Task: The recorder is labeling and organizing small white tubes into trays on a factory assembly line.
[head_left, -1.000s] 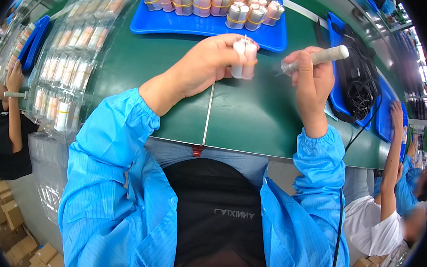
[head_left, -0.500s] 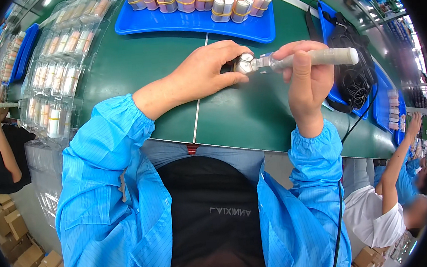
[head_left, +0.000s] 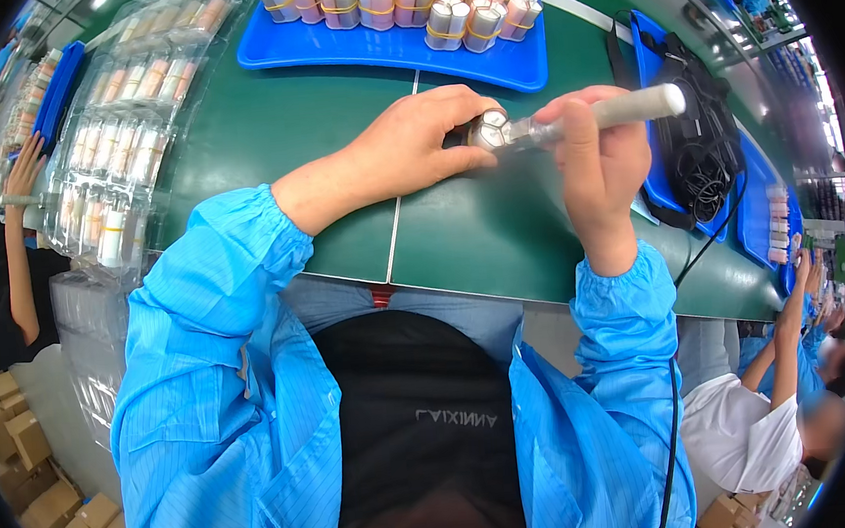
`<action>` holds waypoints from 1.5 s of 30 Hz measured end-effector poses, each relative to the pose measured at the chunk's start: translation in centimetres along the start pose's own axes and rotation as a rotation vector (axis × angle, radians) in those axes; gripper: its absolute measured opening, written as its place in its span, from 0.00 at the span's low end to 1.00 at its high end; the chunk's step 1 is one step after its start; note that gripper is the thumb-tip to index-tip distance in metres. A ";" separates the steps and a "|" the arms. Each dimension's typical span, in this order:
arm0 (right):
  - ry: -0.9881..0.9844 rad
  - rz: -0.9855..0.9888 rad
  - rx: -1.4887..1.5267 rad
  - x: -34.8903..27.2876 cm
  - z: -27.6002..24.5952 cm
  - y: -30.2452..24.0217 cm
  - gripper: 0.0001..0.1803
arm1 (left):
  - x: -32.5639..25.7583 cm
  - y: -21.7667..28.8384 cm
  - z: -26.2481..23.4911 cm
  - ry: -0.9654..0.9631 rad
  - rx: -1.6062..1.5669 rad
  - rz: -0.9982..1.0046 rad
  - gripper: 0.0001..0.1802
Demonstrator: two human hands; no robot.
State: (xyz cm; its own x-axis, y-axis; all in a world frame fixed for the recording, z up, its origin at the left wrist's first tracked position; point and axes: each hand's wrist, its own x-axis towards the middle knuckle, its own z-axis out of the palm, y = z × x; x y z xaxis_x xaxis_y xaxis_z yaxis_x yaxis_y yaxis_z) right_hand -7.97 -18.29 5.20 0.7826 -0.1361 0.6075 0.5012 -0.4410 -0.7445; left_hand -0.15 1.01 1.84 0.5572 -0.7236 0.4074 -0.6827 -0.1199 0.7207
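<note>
My left hand [head_left: 423, 145] is wrapped round a small bundle of cylinders [head_left: 492, 130], its pale, segmented end turned up; most of its sides are hidden by my fingers. Closed on a tool with a thick, pale, tape-like handle [head_left: 633, 106], my right hand [head_left: 601, 165] is just right of the bundle. The tool's narrow front end points left at the bundle's edge. Blur hides its exact kind and whether it touches.
Beyond my hands, a blue tray [head_left: 376, 54] carries several banded cylinder bundles [head_left: 448, 24]. Clear plastic trays [head_left: 126, 148] with more bundles stand at left. Right, a blue tray holds a black bag and cables [head_left: 701, 143]. Co-workers sit on both sides; a black cable [head_left: 671, 423] runs by my right sleeve.
The tool's handle end has shifted left and slightly up, with my right hand moving a little left. The bundle's end in my left hand shows more fully.
</note>
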 end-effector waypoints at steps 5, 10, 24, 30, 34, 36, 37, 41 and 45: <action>-0.002 -0.023 0.009 0.2 -0.4 -0.2 0.09 | 0.5 0.0 0.3 -0.023 -0.039 -0.042 0.23; -0.025 -0.108 -0.103 0.4 -0.5 -0.1 0.08 | 1.0 0.0 0.0 -0.006 -0.016 0.003 0.23; -0.020 0.060 -0.004 -1.1 -0.3 0.4 0.12 | -0.7 -0.4 0.9 0.087 -0.042 0.087 0.20; 0.005 -0.092 0.042 -0.1 -1.0 -0.6 0.19 | 0.1 -1.4 2.5 0.128 -0.034 0.146 0.21; 0.084 -0.231 -0.214 0.4 -1.2 -1.7 0.19 | 0.5 -1.0 2.8 0.131 -0.054 0.139 0.22; -0.098 -0.201 -0.249 0.9 -3.3 0.3 0.18 | 0.2 -1.2 2.5 0.154 -0.038 0.131 0.24; -0.248 -0.216 -0.302 1.4 -4.6 1.0 0.18 | 0.3 -1.3 2.6 0.156 -0.049 0.147 0.25; -0.143 -0.092 -0.319 1.2 -3.6 2.8 0.17 | 0.2 -1.5 2.1 0.166 -0.063 0.131 0.26; 0.089 0.033 -0.191 1.5 -0.7 1.6 0.20 | 0.4 -0.1 0.7 0.201 -0.144 0.152 0.26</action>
State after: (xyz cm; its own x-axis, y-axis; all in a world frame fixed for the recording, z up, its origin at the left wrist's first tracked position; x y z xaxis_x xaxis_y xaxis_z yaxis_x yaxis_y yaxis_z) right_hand -6.25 -19.79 5.07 0.7576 -0.2277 0.6118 0.3896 -0.5943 -0.7036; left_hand -0.21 0.31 1.54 0.5459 -0.5753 0.6092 -0.6995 0.0874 0.7093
